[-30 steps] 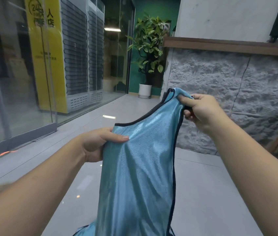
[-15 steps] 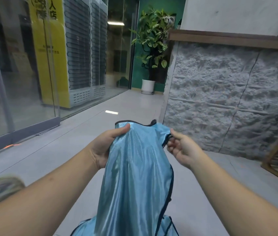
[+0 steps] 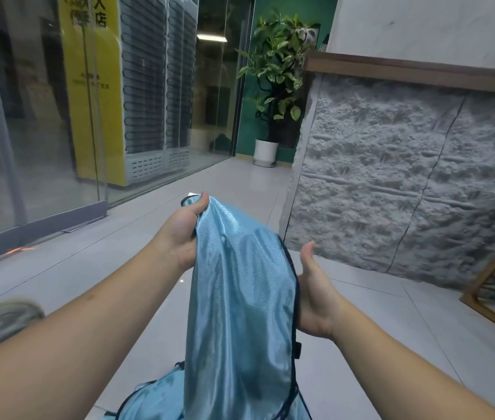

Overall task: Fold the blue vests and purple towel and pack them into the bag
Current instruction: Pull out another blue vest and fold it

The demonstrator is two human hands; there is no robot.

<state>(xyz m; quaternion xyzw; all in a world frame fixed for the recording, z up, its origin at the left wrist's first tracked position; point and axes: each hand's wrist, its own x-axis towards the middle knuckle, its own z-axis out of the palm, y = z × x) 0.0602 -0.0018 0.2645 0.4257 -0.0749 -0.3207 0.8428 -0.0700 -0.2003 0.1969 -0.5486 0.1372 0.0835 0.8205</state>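
**A:** so what are the fingers doing?

**B:** left hand (image 3: 181, 234) has the top edge of the vest (image 3: 240, 298) pinched, thumb on the near side, the other fingers tucked behind the cloth where I can't see them. Right hand (image 3: 315, 295) is palm-up with the thumb sticking out straight, and its fingers go under the vest's dark-trimmed right edge. They're hidden by the cloth, so I honestly can't tell if they're clamped on it or just propping it up.

**A:** and the vest itself?

**B:** shiny light blue, hanging in the air between the two hands, draped over the right one and bunched at the left. It runs down toward the bottom of the shot, where more blue fabric (image 3: 155, 398) with dark piping is heaped up. Can't tell if that's the same vest or a second one.

**A:** anything else around?

**B:** grey tiled floor (image 3: 361, 344) underneath, rough stone wall (image 3: 406, 183) on the right, glass wall (image 3: 43, 131) on the left, and a potted plant (image 3: 273, 77) at the far end. A shoe (image 3: 6, 321) pokes in at lower left.
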